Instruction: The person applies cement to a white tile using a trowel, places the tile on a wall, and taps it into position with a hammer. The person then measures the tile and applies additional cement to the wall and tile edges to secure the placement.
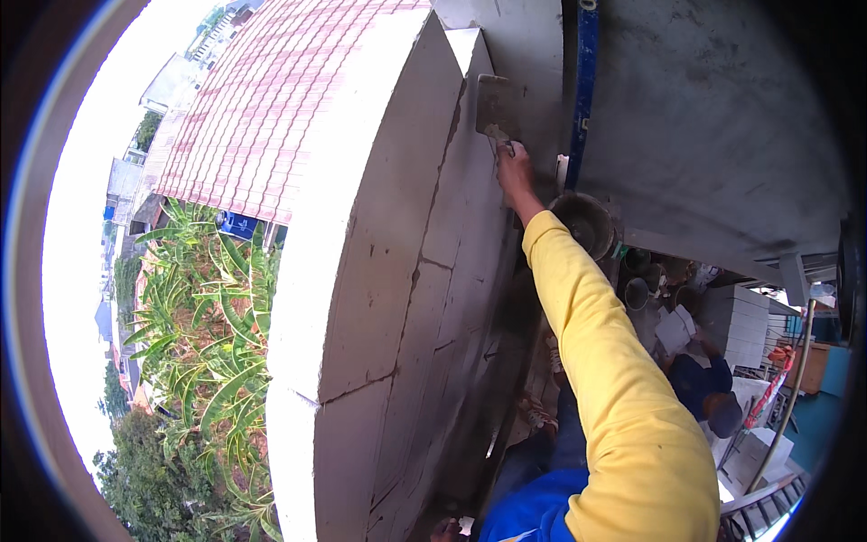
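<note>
My right hand (pixel 513 173), at the end of a yellow sleeve, grips a metal trowel (pixel 494 101) by its handle, with the blade raised against the pale wall face at the top of the block wall (pixel 397 226). A dark bucket (pixel 585 224) sits just below and right of that hand. My left hand (pixel 444 531) shows only in part at the bottom edge, beside the wall's lower part; its fingers are too dark and small to read.
A long blue level (pixel 582 90) stands against the grey wall (pixel 704 117). Below, a co-worker (pixel 700 388) holds a white block (pixel 675 327) near stacked blocks (pixel 736 321) and several buckets (pixel 637 291). Beyond the block wall's outer edge are a red roof (pixel 262 99) and plants (pixel 203 343).
</note>
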Tool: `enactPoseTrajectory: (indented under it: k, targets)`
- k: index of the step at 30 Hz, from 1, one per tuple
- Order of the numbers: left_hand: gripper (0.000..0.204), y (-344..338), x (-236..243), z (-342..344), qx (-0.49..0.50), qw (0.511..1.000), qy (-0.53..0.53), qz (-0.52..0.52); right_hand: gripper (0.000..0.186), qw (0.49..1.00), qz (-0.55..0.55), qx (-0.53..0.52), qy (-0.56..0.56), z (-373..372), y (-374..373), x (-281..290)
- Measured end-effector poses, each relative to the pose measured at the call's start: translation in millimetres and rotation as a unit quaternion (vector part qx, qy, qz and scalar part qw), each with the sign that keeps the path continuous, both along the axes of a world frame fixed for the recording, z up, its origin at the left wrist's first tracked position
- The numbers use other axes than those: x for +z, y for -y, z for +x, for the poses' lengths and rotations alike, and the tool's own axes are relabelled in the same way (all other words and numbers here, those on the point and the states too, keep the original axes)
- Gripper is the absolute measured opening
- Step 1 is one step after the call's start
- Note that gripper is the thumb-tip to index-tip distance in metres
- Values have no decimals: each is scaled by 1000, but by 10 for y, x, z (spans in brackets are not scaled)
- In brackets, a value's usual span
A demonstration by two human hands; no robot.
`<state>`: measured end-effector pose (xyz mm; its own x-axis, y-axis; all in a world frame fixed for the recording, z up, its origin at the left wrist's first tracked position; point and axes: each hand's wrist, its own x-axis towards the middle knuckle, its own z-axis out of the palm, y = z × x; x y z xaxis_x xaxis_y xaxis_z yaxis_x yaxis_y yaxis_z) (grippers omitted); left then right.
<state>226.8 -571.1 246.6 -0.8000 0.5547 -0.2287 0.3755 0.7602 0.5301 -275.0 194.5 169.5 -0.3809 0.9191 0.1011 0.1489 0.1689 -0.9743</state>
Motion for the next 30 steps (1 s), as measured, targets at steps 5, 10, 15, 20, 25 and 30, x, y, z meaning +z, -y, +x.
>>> enactPoseTrajectory:
  k: [5, 10, 15, 20, 25, 30]
  targets:
    - [37, -314, -28, -121, 232, 941, 244, 36, 44, 991, -104, 78, -9, -203, -151, 142]
    - [26, -485, 112, -118, -18, 999, 37, 9, 46, 997, 49, 52, 21, 114, 276, 114]
    - [36, -498, -76, -205, 458, 753, 464, 92, 43, 992, 80, 91, -41, 569, 1036, 82]
    - [56, -882, 479, -568, 442, 780, 444, 18, 40, 989, -29, 142, -6, 1120, 1992, 233]
    - [58, -726, 554, -448, 452, 777, 437, 39, 40, 979, -108, 171, 33, 1650, 2957, 482]
    - [62, -564, 661, -255, 452, 787, 419, 19, 37, 979, -113, 167, -12, 2115, 3940, 455]
